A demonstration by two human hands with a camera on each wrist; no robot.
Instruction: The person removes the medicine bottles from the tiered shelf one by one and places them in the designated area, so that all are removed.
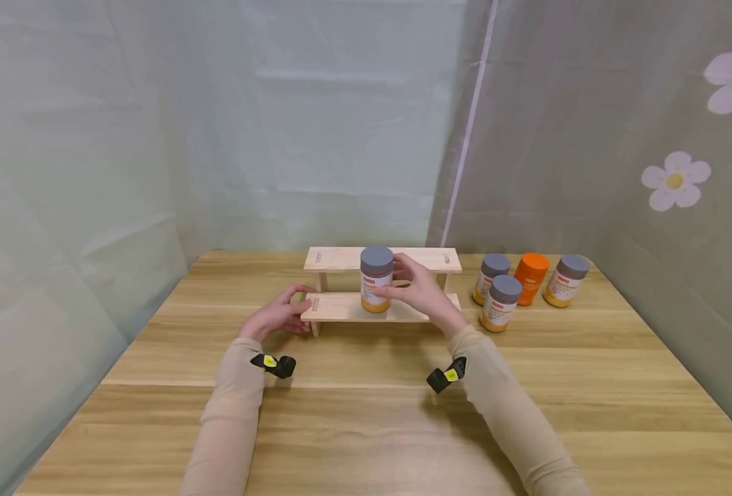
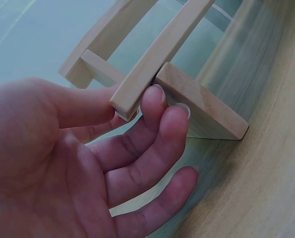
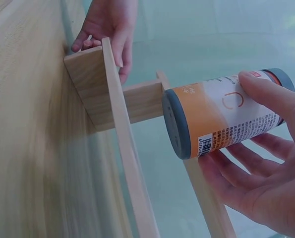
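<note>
My right hand [image 1: 421,293] grips a jar [image 1: 375,282] with a grey lid and a white and orange label. It stays upright over the lower board [image 1: 339,308] of a two-step wooden rack. In the right wrist view a gap shows between the jar's grey base [image 3: 176,124] and that board's edge. At the rack's left end, my left hand [image 1: 279,317] pinches the tip of the lower board. The left wrist view has the thumb above the board end [image 2: 132,94] and curled fingers below, near the side support [image 2: 202,101].
To the rack's right, several jars stand on the wooden table [image 1: 353,427]: grey-lidded ones, such as the front jar [image 1: 500,303], and an all-orange jar [image 1: 531,279]. The rack's upper board [image 1: 343,257] lies behind the held jar. Curtains [image 1: 353,138] hang at the back and sides.
</note>
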